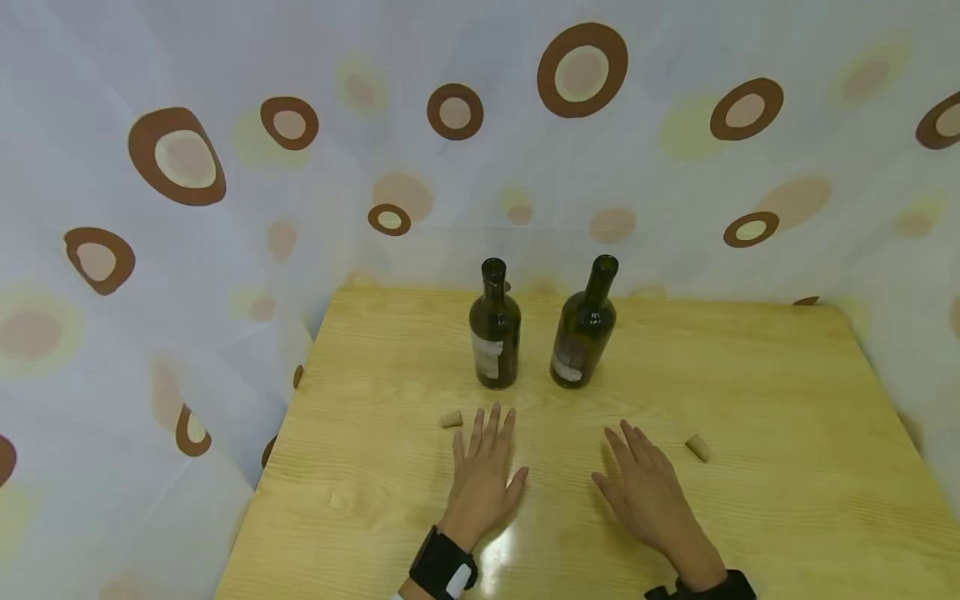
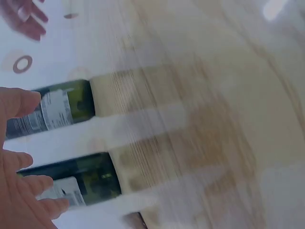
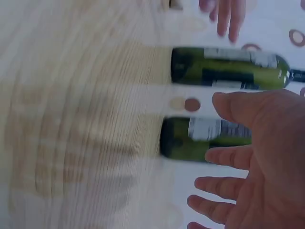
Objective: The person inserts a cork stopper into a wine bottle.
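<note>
Two dark green glass bottles with labels stand upright near the back of the wooden table, their mouths uncovered: the left bottle [image 1: 495,342] and the right bottle [image 1: 583,340]. My left hand [image 1: 483,479] hovers in front of the left bottle, fingers spread, holding nothing. A cork [image 1: 452,419] lies just beyond its fingertips on the left. My right hand [image 1: 648,496], also empty with fingers extended, is in front of the right bottle. Another cork [image 1: 697,447] lies to its right. In the left wrist view the left bottle [image 2: 97,179] is partly hidden behind my fingers.
The pale wooden table [image 1: 795,375] reaches back to a white curtain [image 1: 480,167] patterned with brown rings, which also hangs along the left and right sides. A black band [image 1: 442,565] circles my left wrist, and another black band [image 1: 708,587] my right.
</note>
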Motion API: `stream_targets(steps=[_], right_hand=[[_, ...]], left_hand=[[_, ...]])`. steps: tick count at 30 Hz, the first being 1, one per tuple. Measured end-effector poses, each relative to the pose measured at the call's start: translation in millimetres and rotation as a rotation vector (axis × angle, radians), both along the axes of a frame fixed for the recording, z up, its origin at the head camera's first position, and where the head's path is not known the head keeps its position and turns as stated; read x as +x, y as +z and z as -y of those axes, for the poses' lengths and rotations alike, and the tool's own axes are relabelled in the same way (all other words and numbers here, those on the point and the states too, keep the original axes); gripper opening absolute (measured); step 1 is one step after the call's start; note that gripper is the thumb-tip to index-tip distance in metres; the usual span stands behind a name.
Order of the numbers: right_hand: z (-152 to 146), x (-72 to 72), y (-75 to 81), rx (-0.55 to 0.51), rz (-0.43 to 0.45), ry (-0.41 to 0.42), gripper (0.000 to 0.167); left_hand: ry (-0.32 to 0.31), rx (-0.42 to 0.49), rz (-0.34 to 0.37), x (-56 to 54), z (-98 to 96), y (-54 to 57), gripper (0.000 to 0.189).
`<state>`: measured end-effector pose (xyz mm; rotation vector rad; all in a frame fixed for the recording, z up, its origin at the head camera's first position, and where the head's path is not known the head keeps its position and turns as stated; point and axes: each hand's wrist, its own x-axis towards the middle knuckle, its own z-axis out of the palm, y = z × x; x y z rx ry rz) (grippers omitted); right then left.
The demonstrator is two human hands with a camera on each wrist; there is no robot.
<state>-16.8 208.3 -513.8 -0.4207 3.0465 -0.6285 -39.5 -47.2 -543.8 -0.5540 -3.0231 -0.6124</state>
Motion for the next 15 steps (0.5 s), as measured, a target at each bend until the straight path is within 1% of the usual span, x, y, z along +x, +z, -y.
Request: stream_targets(steps=[2, 5, 7, 8, 11, 13, 15], right_hand=[[-16, -5.0, -1.9, 0.011, 0.006, -0.034, 0.063], [-43, -13.4, -5.8, 0.053, 0.010, -0.100, 0.062], [-59, -17.5, -8.0, 0.083, 0.038, -0.147, 0.062], [-67, -18.6, -9.4, 0.091, 0.067, -0.167, 0.063], [-84, -21.2, -13.0, 0.077, 0.207, -0.234, 0.065], [-92, -23.1, -15.2, 0.063, 0.290, -0.271, 0.066], [-97, -26.4, -17.9, 0.058, 0.335, -0.294, 0.064]], left_hand=[[0.026, 0.021, 0.009, -3.7, 7.7, -2.6, 0.078], [0.069, 0.032, 0.011, -12.2, 20.1, -7.4, 0.075], [0.092, 0.037, 0.020, -18.0, 28.4, -10.9, 0.071], [0.102, 0.042, 0.030, -20.1, 32.3, -12.0, 0.068], [0.119, 0.038, 0.056, -24.5, 41.3, -15.9, 0.059], [0.124, 0.031, 0.049, -27.4, 44.8, -17.8, 0.052], [0.129, 0.016, 0.037, -31.2, 46.2, -18.9, 0.047]])
